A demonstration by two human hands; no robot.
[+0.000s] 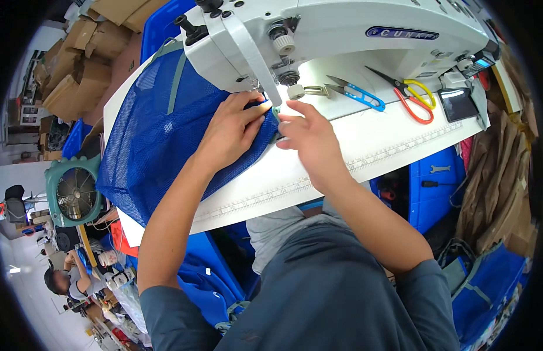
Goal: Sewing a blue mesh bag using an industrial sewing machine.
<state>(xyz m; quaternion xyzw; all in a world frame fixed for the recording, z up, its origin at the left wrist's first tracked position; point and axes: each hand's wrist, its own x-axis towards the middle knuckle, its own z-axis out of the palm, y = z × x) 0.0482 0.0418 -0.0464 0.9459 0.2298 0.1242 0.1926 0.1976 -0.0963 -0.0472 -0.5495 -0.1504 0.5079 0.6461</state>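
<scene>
A blue mesh bag (149, 126) with grey-green trim lies on the white sewing table (242, 205), its right edge under the head of a white sewing machine (341, 35). My left hand (233, 126) presses and pinches the mesh just left of the needle area, fingers closed on it. Right of the bag's edge is my right hand (312, 140), slightly blurred, with its fingers bent but apart and nothing visible between them. The needle itself is hidden behind the machine's parts and my fingers.
Blue thread snips (365, 96) and red-and-yellow-handled scissors (412, 99) lie right of the needle area, near a dark-screened device (457, 104). A green fan (77, 190) stands at left. Blue bins (432, 187) sit below the table. Another person (78, 278) works far left.
</scene>
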